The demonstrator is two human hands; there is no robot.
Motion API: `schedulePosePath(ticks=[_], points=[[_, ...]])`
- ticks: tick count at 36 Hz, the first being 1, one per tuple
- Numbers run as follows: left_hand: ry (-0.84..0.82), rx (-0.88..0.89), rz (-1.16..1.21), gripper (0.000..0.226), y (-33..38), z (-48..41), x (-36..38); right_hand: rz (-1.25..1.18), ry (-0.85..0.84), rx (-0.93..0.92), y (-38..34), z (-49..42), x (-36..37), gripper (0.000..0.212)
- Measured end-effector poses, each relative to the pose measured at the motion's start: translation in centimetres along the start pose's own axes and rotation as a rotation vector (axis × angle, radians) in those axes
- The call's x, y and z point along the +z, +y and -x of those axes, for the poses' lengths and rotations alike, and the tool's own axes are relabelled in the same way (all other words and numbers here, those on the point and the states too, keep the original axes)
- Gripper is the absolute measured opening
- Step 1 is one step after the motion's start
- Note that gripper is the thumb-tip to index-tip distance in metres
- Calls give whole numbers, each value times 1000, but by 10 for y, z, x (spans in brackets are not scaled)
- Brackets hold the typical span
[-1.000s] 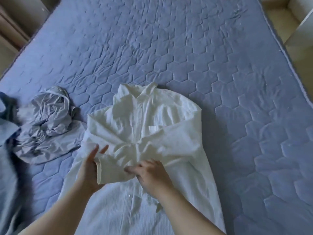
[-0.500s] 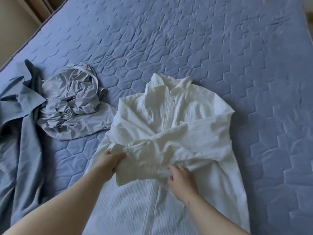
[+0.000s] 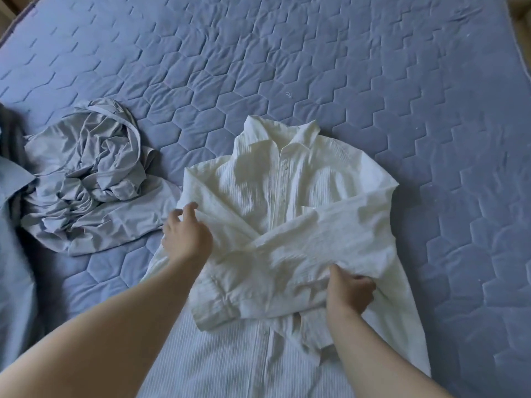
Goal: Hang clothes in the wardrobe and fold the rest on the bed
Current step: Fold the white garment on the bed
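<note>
A white collared shirt (image 3: 290, 196) lies face up on the blue quilted bed (image 3: 287, 67), collar pointing away from me, with both sleeves folded across its chest. My left hand (image 3: 185, 234) rests at the shirt's left edge with its fingers curled over the folded left sleeve. My right hand (image 3: 349, 291) grips the lower edge of the right sleeve where it crosses the body. The shirt's tail runs down out of view between my forearms.
A crumpled grey garment (image 3: 89, 179) lies to the left of the shirt. Another blue-grey garment (image 3: 14, 225) lies along the left border. The bed's edge and a strip of floor (image 3: 521, 33) show at the top right.
My left hand has moved up along the shirt's left edge. My right hand has slid to the right under the crossed sleeve. The view has shifted left.
</note>
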State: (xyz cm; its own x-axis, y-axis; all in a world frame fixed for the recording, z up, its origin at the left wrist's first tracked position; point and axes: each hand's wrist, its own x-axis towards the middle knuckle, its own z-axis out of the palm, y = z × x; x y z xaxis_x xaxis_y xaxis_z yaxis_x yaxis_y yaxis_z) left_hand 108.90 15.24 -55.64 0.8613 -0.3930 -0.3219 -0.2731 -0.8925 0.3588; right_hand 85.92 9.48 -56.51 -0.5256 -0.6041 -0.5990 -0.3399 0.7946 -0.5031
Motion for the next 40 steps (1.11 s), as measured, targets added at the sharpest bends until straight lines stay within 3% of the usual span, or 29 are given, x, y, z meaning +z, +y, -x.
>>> schedulePosePath(ticks=[5, 10, 12, 17, 21, 25, 27, 28, 31, 34, 38, 40], points=[[9, -44, 54, 53, 7, -24, 2, 266, 137, -494, -9, 8, 5, 28], [-57, -206, 223, 48, -4, -55, 0, 478, -60, -1089, -30, 25, 45, 14], [-117, -233, 282, 53, -10, -66, 0, 555, -182, -1221, -46, 35, 62, 8], [-284, -175, 368, 61, -30, -76, 0, 707, -566, -1100, -78, 55, 111, 29], [-413, -121, 439, 49, -50, -80, -8, 776, -698, -979, -86, 64, 143, 45], [-587, -101, 461, 54, -65, -84, -16, 758, -717, -892, -92, 72, 169, 48], [-644, -57, 415, 45, -68, -86, -21, 712, -735, -895, -97, 78, 182, 26], [-647, -32, 407, 38, -69, -87, -23, 690, -726, -923, -100, 79, 189, 14], [-573, -4, 449, 23, -73, -91, -30, 624, -612, -952, -111, 80, 196, 30], [-516, -42, 559, 13, -83, -95, -34, 562, -472, -873, -117, 72, 198, 22], [-417, -123, 658, 6, -96, -92, -30, 562, -471, -777, -121, 75, 204, 14], [-488, -135, 693, 4, -100, -90, -31, 512, -512, -775, -127, 83, 212, 5]])
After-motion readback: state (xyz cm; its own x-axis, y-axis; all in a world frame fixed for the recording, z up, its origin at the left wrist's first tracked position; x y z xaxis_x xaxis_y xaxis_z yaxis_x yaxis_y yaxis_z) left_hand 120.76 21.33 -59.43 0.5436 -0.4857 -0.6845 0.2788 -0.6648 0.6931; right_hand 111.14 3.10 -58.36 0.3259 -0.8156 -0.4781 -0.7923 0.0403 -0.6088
